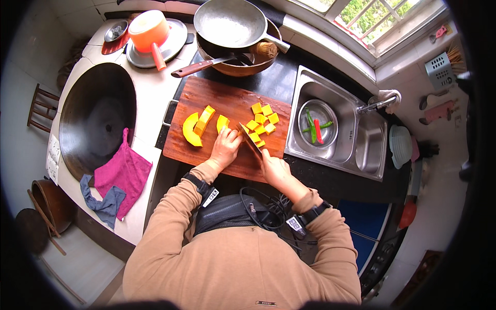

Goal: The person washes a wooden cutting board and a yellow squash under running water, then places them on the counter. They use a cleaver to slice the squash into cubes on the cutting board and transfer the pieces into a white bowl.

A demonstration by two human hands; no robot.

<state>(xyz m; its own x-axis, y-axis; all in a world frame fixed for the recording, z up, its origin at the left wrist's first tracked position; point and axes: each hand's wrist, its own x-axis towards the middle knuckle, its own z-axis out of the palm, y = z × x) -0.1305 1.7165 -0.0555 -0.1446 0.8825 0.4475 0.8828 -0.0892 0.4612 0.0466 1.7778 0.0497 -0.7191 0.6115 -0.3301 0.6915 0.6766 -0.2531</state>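
On a wooden cutting board, my left hand presses a short piece of pumpkin with its fingertips. My right hand grips a kitchen knife; its handle is hidden in my fist. The blade stands between that piece and several pumpkin cubes on the board's right side, very close to my left fingers. Left of my left hand lie a curved pumpkin slice and a second slice that touches it.
Right of the board, a steel sink holds a metal bowl with green and red chilies. Behind the board stand a wok and a wooden-handled utensil. A large built-in wok, a pink cloth and an orange pot are leftward.
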